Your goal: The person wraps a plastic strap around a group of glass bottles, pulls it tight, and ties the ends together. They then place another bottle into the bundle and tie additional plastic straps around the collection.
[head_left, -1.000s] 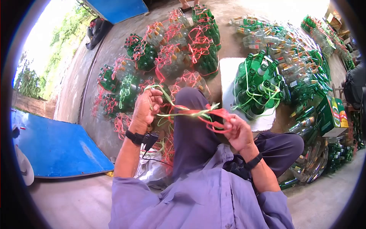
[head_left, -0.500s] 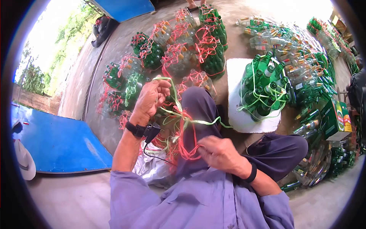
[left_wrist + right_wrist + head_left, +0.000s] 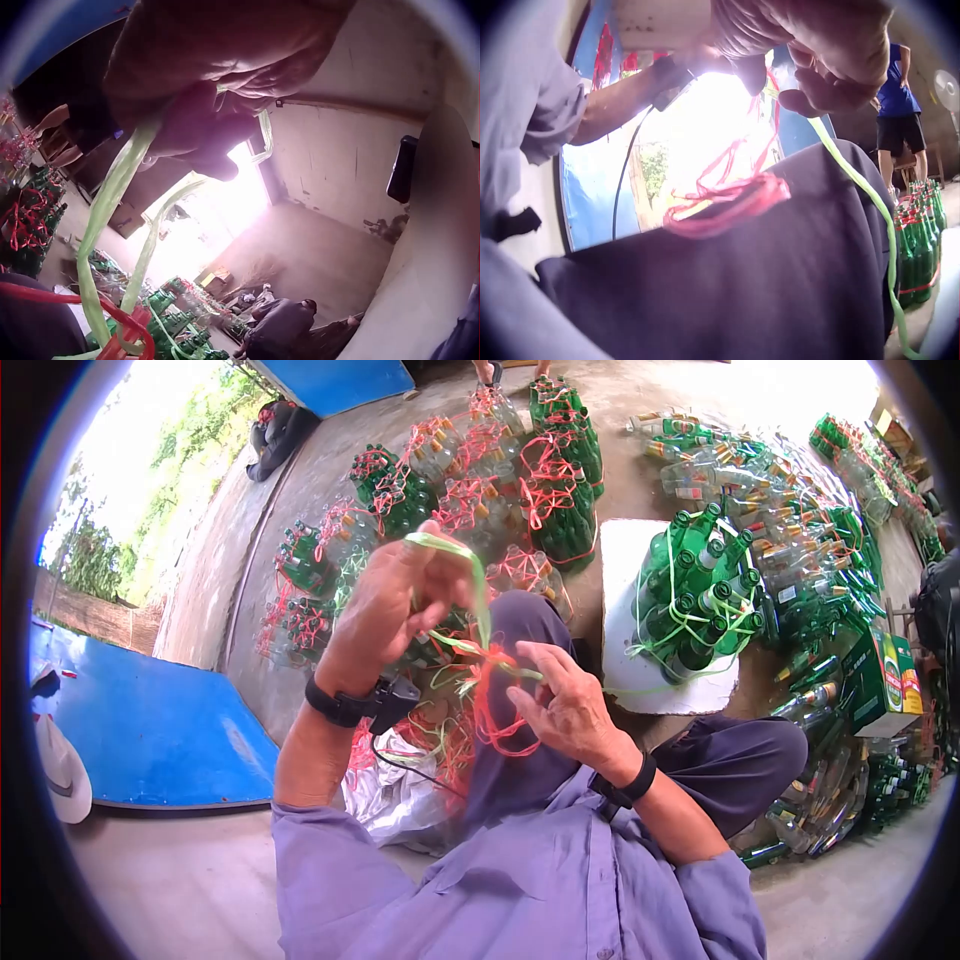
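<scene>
A pale green plastic strip [image 3: 105, 217] loops over my left hand [image 3: 395, 610], whose curled fingers hold it high above the knee. Below that hand the strip meets a tangle of red plastic strips [image 3: 497, 705], hanging in loose loops in front of the raised thigh. My right hand [image 3: 565, 705] is at the right side of the tangle, thumb and forefinger pinching green strip there. In the right wrist view, a long green tail [image 3: 870, 195] runs down from the right hand's fingers past the trouser leg, and the red loops [image 3: 727, 202] dangle beside it.
Green bottles [image 3: 695, 590] bound with green strip stand on a white board [image 3: 625, 650] to the right. Several red-tied bottle bundles [image 3: 565, 490] stand ahead; loose bottles [image 3: 780, 530] lie in a heap farther right. Beside the left knee is a pile of strips [image 3: 440, 740].
My right hand has let go of the red loops, which now hang down, and moved up to the green strip. My left hand has risen closer to the head camera, still holding green strip.
</scene>
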Demonstrator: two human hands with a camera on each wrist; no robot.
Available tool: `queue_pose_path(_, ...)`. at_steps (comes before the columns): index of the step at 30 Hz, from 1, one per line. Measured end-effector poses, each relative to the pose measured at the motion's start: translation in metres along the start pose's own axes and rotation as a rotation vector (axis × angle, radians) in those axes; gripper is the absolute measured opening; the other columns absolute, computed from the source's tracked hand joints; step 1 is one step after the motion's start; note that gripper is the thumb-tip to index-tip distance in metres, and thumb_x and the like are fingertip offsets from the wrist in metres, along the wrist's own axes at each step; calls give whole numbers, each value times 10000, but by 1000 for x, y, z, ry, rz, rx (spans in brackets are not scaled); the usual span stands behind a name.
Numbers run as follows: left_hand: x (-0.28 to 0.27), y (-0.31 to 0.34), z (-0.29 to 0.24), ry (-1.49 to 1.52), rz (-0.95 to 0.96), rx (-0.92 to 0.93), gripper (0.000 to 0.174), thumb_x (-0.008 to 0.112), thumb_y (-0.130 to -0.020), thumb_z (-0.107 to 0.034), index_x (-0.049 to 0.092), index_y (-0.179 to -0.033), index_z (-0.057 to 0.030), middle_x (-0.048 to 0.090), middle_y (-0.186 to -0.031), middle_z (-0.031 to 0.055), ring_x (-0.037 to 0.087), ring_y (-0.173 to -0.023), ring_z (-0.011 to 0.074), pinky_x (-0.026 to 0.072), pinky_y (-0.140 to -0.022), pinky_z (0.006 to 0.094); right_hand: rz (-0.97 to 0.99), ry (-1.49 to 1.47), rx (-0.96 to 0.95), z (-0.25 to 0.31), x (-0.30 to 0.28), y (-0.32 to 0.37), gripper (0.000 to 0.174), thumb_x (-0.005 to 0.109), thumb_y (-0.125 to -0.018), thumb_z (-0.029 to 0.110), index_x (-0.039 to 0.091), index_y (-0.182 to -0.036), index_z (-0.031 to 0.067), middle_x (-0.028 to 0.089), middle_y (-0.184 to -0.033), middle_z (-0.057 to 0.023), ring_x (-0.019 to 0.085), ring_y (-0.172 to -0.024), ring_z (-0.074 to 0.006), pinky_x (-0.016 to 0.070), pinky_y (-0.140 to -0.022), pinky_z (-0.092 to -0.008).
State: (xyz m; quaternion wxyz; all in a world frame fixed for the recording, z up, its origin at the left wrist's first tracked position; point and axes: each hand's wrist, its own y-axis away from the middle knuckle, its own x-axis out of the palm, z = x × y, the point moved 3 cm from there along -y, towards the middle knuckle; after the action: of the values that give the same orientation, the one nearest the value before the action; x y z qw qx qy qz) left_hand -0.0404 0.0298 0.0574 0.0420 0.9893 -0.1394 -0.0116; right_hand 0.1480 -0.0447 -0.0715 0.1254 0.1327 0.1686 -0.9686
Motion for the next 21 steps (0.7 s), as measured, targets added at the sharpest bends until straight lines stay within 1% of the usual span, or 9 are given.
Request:
queue_pose_path(4, 15, 1, 6, 7, 73, -18, 569, 367, -1067, -504, 647, -1035, -10, 650, -749, 78, 445, -486, 47, 293, -431, 163, -71, -95, -117, 1, 7, -12, 320, 724, -855, 76, 634, -1148, -16, 671, -998, -145, 644, -647, -217, 515, -598, -323)
queue_pose_path(6, 10, -1, 12, -34, 124, 16, 589, 355, -1070, -505, 654, -1021, 1, 653, -761, 81, 454, -494, 47, 295, -428, 168, -73, -198, 31, -8, 8, -10, 212, 683, -892, 66, 680, -1083, -26, 688, -817, -110, 607, -583, -137, 504, -568, -305)
queue_pose_path(7, 4, -1, 12, -34, 86, -32, 594, 363, -1069, -500, 659, -1009, 12, 658, -776, 87, 457, -496, 48, 307, -424, 172, -72, -197, 29, -8, 7, -8, 212, 683, -892, 66, 680, -1083, -26, 688, -817, -110, 607, -583, -137, 504, -568, -305)
queue_pose_path(9, -12, -3, 18, -49, 1, -32, 588, 366, -1070, -492, 659, -1011, 15, 660, -770, 90, 460, -495, 47, 307, -420, 171, -90, -453, 302, -14, 5, 0, 193, 642, -928, 81, 704, -1088, -8, 672, -698, -61, 575, -579, -65, 481, -540, -266)
queue_pose_path(10, -20, -2, 21, -63, -82, -35, 583, 369, -1072, -484, 658, -1012, 19, 661, -764, 92, 462, -493, 47, 308, -417, 170, -92, -453, 302, -15, 3, 2, 193, 642, -928, 81, 704, -1088, -8, 672, -698, -61, 575, -579, -65, 481, -540, -266)
queue_pose_path(12, -33, -1, 25, -25, -100, -50, 536, 373, -1077, -450, 667, -954, -18, 635, -730, 58, 442, -471, 36, 299, -406, 166, -118, -444, 387, -21, -1, 5, 242, 612, -979, 82, 689, -1193, -1, 621, -693, 22, 532, -556, -14, 419, -468, -189)
queue_pose_path(13, -40, 0, 27, -16, -114, -42, 532, 369, -1080, -440, 666, -954, -17, 634, -727, 60, 441, -461, 37, 298, -396, 165, -156, -347, 299, -30, -1, 7, 216, 598, -988, 91, 696, -1150, -12, 631, -692, 13, 527, -525, -17, 407, -439, -187)
queue_pose_path(18, -71, 5, 48, -30, -201, -71, 522, 380, -1078, -437, 654, -991, -2, 644, -727, 64, 446, -421, 38, 294, -359, 153, -224, -303, 326, -55, -10, 12, 205, 560, -1014, 129, 704, -1035, -15, 649, -695, -10, 519, -478, -36, 387, -409, -201)
queue_pose_path(21, -89, 9, 56, -61, -298, -110, 506, 398, -1072, -441, 649, -981, -11, 645, -737, 52, 457, -433, 32, 295, -362, 153, -263, -467, 489, -65, -18, 17, 270, 552, -1029, 201, 683, -1003, -33, 635, -684, -52, 495, -454, -55, 362, -385, -209)
